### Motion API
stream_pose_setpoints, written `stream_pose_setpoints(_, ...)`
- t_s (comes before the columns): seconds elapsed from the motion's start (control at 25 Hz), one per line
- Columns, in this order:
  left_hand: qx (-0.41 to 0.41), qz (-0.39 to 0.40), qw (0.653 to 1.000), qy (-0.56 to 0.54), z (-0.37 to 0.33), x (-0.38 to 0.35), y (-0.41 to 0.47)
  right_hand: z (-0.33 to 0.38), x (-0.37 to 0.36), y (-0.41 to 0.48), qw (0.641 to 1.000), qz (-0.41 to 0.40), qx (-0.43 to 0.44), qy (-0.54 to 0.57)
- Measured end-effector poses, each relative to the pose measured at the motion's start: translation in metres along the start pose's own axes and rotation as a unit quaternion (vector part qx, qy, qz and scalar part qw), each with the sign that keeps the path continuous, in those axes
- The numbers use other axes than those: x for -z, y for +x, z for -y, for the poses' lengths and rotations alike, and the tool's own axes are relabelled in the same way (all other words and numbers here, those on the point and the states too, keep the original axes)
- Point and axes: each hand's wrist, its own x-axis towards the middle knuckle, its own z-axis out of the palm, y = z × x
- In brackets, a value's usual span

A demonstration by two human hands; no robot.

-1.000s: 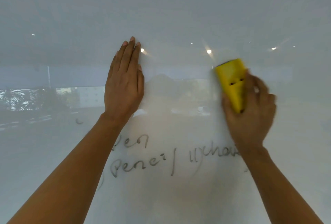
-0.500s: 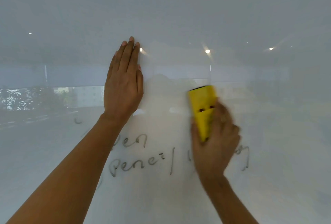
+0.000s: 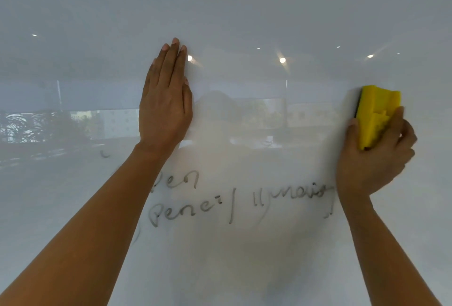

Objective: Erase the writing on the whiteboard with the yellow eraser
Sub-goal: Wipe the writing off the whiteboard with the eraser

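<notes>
A glossy whiteboard (image 3: 244, 12) fills the view. Dark handwriting (image 3: 195, 205) runs across its lower middle in two lines, partly smeared, and my forearms cover both ends. My right hand (image 3: 374, 158) grips the yellow eraser (image 3: 374, 114) and presses it against the board at the right, above the end of the writing. My left hand (image 3: 166, 100) lies flat on the board with fingers together, pointing up, above the left part of the writing.
The board reflects ceiling lights (image 3: 282, 60) and a window with plants (image 3: 36, 124) at the left. A small stray mark (image 3: 105, 155) sits left of my left forearm.
My right hand swept the eraser left and down to the board's middle, then back up to the far right. The letters right of the vertical stroke look thinner. The left hand stayed put.
</notes>
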Motion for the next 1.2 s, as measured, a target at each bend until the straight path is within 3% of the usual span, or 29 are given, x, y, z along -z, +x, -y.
stream_pose_setpoints(0.08, 0.001, -0.001, 1.0, 0.001, -0.001, 0.0, 0.0, 0.003, 0.0, -0.005, 0.999, -0.014, -0.04, -0.002)
stream_pose_setpoints(0.16, 0.001, 0.0, 1.0, 0.003, -0.001, -0.001, -0.001, 0.013, 0.002, -0.032, 1.0, -0.001, 0.0, 0.004)
stream_pose_setpoints(0.28, -0.002, -0.003, 1.0, 0.006, -0.002, -0.001, -0.001, 0.027, 0.013, -0.104, 0.98, 0.079, 0.18, 0.026)
stream_pose_setpoints(0.4, -0.007, -0.004, 1.0, 0.009, 0.0, 0.0, 0.0, 0.027, 0.028, -0.159, 0.905, 0.169, 0.388, 0.039)
stream_pose_setpoints(0.52, -0.005, -0.006, 1.0, 0.01, 0.0, 0.0, -0.001, 0.017, 0.028, -0.147, 0.862, 0.186, 0.469, 0.048)
stream_pose_setpoints(0.56, -0.006, -0.006, 1.0, 0.008, 0.0, 0.0, -0.001, 0.012, 0.026, -0.133, 0.863, 0.177, 0.472, 0.04)
stream_pose_setpoints(0.64, -0.004, -0.005, 1.0, 0.007, 0.0, 0.0, -0.001, 0.003, 0.018, -0.093, 0.899, 0.132, 0.417, 0.016)
stream_pose_setpoints(0.76, -0.001, -0.007, 1.0, 0.01, -0.001, -0.001, -0.001, 0.007, 0.002, -0.022, 0.978, 0.045, 0.204, 0.002)
stream_pose_setpoints(0.84, -0.001, -0.009, 1.0, 0.01, -0.001, -0.001, -0.001, 0.023, -0.006, 0.005, 0.996, 0.006, 0.088, 0.003)
stream_pose_setpoints(0.88, -0.001, -0.009, 1.0, 0.01, -0.001, -0.001, -0.001, 0.03, -0.009, 0.006, 0.997, 0.0, 0.073, 0.002)
stream_pose_setpoints(1.0, -0.001, -0.008, 1.0, 0.01, -0.001, -0.001, -0.002, 0.033, -0.002, -0.04, 0.976, 0.059, 0.208, 0.034)
stream_pose_setpoints(1.12, -0.006, -0.007, 1.0, 0.012, 0.0, -0.001, -0.001, 0.0, 0.028, -0.127, 0.892, 0.16, 0.421, 0.033)
stream_pose_setpoints(1.2, -0.006, -0.007, 1.0, 0.012, 0.0, -0.001, -0.001, -0.029, 0.044, -0.16, 0.841, 0.204, 0.501, 0.033)
